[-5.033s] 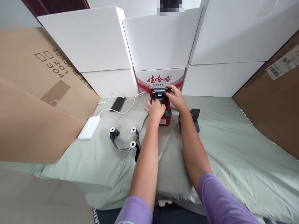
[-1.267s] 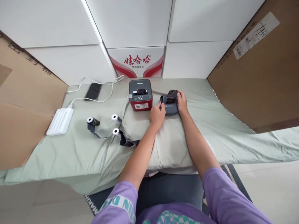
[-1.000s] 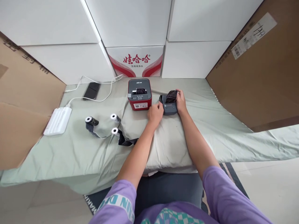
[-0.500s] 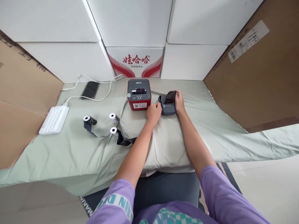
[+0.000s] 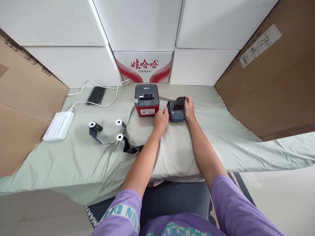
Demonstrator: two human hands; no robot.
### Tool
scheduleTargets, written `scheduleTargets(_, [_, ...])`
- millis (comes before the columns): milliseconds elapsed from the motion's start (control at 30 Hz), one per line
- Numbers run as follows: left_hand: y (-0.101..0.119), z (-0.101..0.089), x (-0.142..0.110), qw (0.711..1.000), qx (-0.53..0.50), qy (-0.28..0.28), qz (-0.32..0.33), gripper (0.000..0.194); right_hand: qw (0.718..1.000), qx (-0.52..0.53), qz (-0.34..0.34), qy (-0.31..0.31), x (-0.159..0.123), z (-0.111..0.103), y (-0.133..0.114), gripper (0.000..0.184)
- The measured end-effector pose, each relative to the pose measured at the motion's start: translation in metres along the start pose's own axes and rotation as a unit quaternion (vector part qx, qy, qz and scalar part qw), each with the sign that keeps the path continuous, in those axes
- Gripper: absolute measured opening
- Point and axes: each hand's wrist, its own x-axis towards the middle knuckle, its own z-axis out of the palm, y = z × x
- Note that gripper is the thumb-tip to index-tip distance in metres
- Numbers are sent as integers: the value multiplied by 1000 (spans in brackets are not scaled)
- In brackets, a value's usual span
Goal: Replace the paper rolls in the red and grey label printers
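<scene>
A small dark grey portable printer (image 5: 177, 115) lies on the cloth between my hands. Black-printed paper (image 5: 179, 103) curls up out of its top. My right hand (image 5: 189, 109) wraps around the printer's right side, its fingertips close to the paper's edge. Against the left side my left hand (image 5: 161, 121) is closed, fingers curled; what its fingertips grip is hidden. Just left of that hand stands a red and dark grey box-shaped printer (image 5: 147, 101), with a short piece of dark printed paper (image 5: 148, 96) showing in its top slot.
Several paper rolls, including a partly unrolled one (image 5: 120, 137) with a black strip, lie left of my forearm. Farther left are a white power bank (image 5: 58, 126) with a cable and a black phone (image 5: 96, 95). White boxes line the back; cardboard (image 5: 278, 78) walls the right.
My left hand has shifted very slightly left along the portable printer's edge. The view has tilted a little; the printers and paper rolls stay where they were.
</scene>
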Motion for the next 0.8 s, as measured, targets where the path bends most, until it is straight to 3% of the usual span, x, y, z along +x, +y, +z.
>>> scheduleTargets(233, [-2,4,-3,999,-1,20,28,55,1000,-10,2,0,3,0,5,56])
scheduleTargets(800, [-8,3,-1,997,-74,4,9,63,1000,18,25,-3,1,2,2,60])
